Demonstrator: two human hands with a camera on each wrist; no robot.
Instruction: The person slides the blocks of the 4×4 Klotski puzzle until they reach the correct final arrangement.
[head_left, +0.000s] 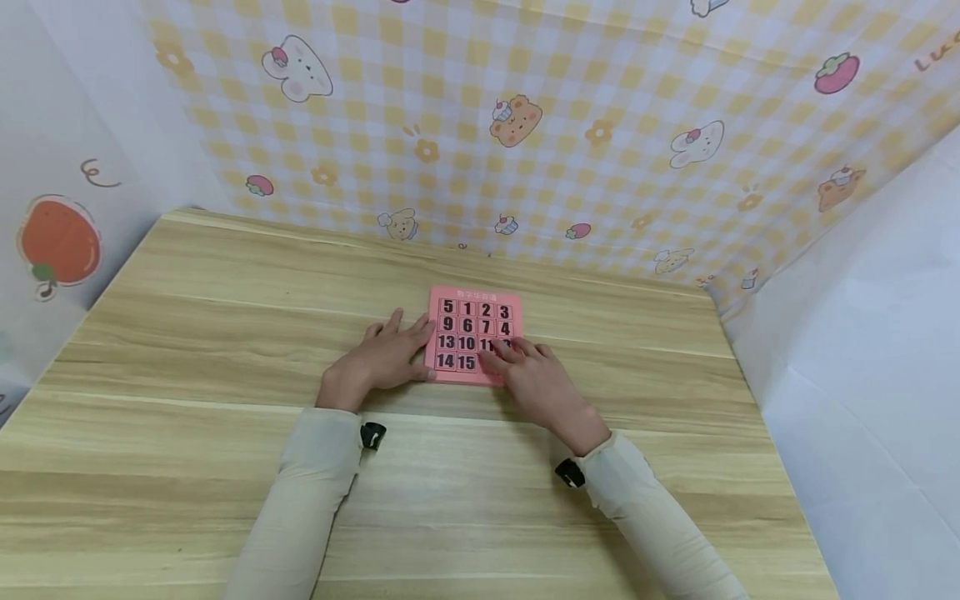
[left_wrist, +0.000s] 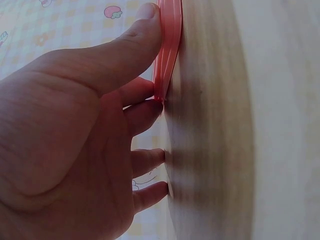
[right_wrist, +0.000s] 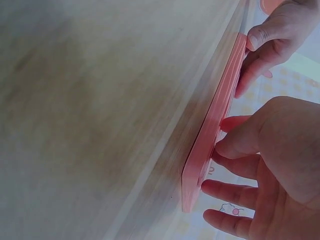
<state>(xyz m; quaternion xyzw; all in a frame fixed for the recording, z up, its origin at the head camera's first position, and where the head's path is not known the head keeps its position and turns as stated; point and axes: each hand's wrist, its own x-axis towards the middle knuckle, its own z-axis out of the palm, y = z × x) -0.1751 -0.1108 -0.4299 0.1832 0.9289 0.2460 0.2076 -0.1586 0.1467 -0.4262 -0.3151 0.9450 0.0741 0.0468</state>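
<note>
Lying flat, pink number puzzle (head_left: 467, 333): sat near the middle of the wood-grained worktop (head_left: 442, 517).
Number tiles (head_left: 486, 310): showed in rows, partly covered at the lower right.
Handling: looked light, stiff and smooth, apt to skid when pushed, hardly fragile.
Hold: seemed best taken at the side edges, off the tiles.
Left grip (head_left: 378, 358): held the left edge, with thumb at the near corner and fingers against the side.
Right grip (head_left: 542, 385): rested on the lower-right tiles, fingers loosely bent, clasping nothing.
Pale sleeves (head_left: 307, 500): reached to the wrists.
Checked cloth (head_left: 562, 192): hung behind the far edge.
</note>
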